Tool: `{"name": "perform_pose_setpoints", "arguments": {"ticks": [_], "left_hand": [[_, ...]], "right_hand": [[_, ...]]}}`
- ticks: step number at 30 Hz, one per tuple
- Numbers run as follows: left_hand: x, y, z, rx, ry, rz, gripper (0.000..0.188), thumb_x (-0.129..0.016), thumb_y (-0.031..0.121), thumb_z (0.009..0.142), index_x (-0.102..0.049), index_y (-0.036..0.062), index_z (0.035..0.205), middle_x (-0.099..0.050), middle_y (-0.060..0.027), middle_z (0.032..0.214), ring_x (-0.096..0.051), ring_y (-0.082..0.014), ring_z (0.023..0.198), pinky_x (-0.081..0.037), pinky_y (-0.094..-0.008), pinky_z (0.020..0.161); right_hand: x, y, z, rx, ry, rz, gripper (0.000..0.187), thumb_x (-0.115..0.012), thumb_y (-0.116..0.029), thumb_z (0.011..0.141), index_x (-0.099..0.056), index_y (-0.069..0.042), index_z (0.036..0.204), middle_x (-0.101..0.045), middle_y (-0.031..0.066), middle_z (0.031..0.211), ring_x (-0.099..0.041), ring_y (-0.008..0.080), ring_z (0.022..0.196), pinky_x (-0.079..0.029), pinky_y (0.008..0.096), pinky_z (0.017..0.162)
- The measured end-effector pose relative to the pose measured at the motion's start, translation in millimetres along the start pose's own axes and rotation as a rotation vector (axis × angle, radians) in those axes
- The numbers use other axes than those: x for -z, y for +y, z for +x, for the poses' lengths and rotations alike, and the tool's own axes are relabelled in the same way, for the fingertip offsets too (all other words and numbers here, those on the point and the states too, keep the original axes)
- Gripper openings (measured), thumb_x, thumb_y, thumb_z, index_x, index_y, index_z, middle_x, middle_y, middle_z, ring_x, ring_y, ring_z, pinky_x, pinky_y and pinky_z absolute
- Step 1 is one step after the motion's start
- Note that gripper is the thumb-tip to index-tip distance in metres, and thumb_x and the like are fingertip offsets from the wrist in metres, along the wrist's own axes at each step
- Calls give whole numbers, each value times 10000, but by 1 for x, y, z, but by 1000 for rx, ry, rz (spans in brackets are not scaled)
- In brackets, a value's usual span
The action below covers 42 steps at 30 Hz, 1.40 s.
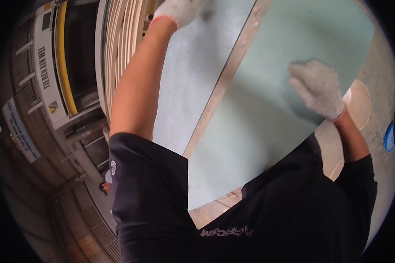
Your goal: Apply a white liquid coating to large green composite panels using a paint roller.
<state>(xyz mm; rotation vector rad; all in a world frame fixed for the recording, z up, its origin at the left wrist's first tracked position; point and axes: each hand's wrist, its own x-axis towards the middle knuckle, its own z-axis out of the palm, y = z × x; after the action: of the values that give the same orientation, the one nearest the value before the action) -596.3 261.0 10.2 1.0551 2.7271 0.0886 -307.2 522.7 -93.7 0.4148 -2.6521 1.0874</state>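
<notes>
A pale green sheet lies slantwise in front of me. My right hand, in a whitish knit glove, is over its right part, fingers loosely stretched to the left and slightly blurred; I make out nothing in them. Whether the palm touches the sheet I cannot tell. To the left lies a grey-blue panel, with a narrow brownish strip between the two. My left hand, gloved with a red-edged cuff, is at the panel's far left edge. Its fingers are blurred and cut off by the picture's top.
Stacked pale boards or slats stand left of the panel. Beyond is a large white machine with a yellow bar. At right, a round beige tub or lid and a blue round thing are on the floor. A person shows far left.
</notes>
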Motion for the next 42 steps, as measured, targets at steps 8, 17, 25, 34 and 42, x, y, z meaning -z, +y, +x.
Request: {"name": "perform_pose_setpoints", "arguments": {"ticks": [8,17,25,34,42], "left_hand": [[-68,-20,-522,753,-509,263,653,-524,463,1018,-304,225,1585,-706,-284,994,-707,-449,839,-565,-546,738],[-46,46,-766,1024,-733,300,532,-564,462,979,-522,168,1420,-716,-245,1080,-702,-420,987,-530,-537,843],[-91,244,-476,282,318,-460,514,-620,166,966,-489,106,1460,-696,-225,1171,-711,-399,1013,-549,-429,897],[-321,517,-211,-5,-453,-172,417,-568,421,969,-577,63,1181,-690,-298,1031,-680,-477,952,-526,-569,807],[-628,587,-1,-44,-769,208,406,-532,392,974,-581,59,1202,-698,-275,1141,-681,-416,1087,-514,-543,942]], "right_hand": [[-15,-17,-30,-38,144,-109,219,-689,-196,934,-689,-88,1124,-681,102,906,-657,299,840,-520,398,731],[-22,-116,-256,-336,332,35,198,-666,-64,938,-714,-14,1123,-727,161,1034,-696,311,1004,-531,389,897],[-64,-117,-492,-1249,441,-61,397,-658,-414,969,-744,-33,900,-677,191,720,-687,310,648,-505,416,623],[-44,-36,-622,-1542,322,-159,373,-587,-377,1006,-725,-31,1010,-717,229,918,-688,427,794,-527,518,767],[-44,72,-727,-1334,218,-78,258,-706,-199,880,-678,-77,1105,-680,96,1009,-635,322,980,-456,506,932]]}}
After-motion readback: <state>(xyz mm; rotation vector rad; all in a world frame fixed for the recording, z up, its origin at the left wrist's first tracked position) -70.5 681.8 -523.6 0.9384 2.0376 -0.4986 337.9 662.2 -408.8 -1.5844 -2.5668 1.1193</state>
